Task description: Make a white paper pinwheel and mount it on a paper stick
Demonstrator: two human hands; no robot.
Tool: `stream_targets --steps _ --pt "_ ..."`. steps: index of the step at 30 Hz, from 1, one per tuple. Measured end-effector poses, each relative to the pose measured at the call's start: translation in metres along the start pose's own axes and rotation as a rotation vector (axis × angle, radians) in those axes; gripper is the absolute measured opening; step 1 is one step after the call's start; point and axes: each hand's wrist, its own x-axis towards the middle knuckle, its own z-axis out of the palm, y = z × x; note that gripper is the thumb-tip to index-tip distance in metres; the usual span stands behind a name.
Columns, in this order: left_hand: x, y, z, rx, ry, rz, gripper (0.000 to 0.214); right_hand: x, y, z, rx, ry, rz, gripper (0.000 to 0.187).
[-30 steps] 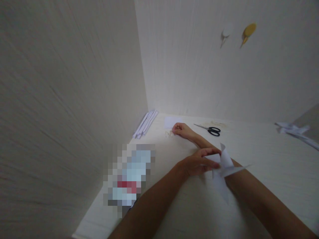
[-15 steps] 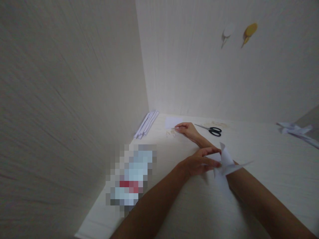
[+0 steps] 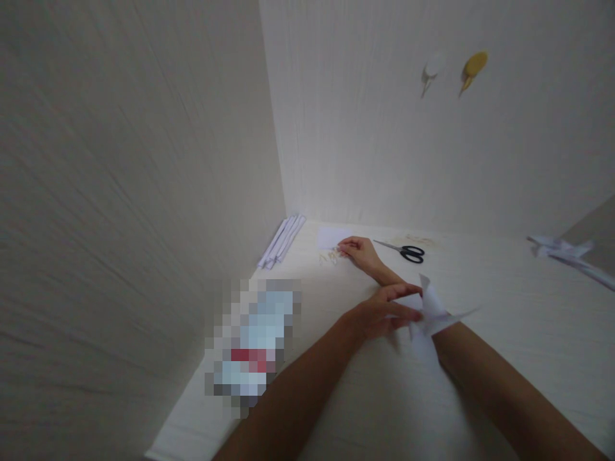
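My left hand (image 3: 384, 314) pinches a white paper pinwheel (image 3: 430, 317) between thumb and fingers, its curled blades pointing several ways. The pinwheel is held in front of my right forearm, which reaches across behind it. My right hand (image 3: 360, 251) is at the back of the table with its fingertips drawn together, over several small tan pieces (image 3: 327, 257). What those fingertips hold, if anything, is too small to make out. A flat white paper sheet (image 3: 333, 237) lies just beyond them. Scissors with black handles (image 3: 408, 253) lie to the right of my right hand.
Several rolled white paper sticks (image 3: 282, 241) lie by the left wall. A blurred-out light blue and red item (image 3: 264, 326) is at left. White folded paper with a stick (image 3: 567, 250) lies at right. White (image 3: 435, 65) and yellow (image 3: 475, 65) hooks are on the back wall.
My right fingertips have shifted slightly among the small tan pieces, which are a little rearranged. My left hand still holds the pinwheel in much the same place. The view has tilted slightly.
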Motion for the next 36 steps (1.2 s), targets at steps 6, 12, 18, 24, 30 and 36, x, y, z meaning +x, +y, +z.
stream_targets --steps 6,12,18,24,30,36 --pt "0.000 0.000 0.001 -0.009 -0.019 0.024 0.047 -0.003 -0.002 0.000 0.067 -0.021 0.014 0.011" --pt "0.002 -0.001 0.000 -0.010 -0.036 0.016 0.047 -0.002 -0.005 0.000 0.110 -0.046 0.016 0.014" --pt "0.003 -0.003 0.000 -0.009 -0.031 0.043 0.046 -0.003 -0.008 0.000 0.100 -0.040 0.020 0.017" --pt "0.005 -0.003 0.000 -0.029 -0.056 0.032 0.046 -0.007 -0.011 0.001 0.058 -0.034 0.027 0.020" --pt "0.004 -0.002 0.000 -0.015 -0.050 0.025 0.045 -0.010 -0.016 -0.002 0.022 0.005 0.026 0.016" --pt "0.002 0.000 0.003 -0.016 -0.058 0.030 0.044 -0.009 -0.015 -0.001 0.081 -0.035 0.032 0.014"
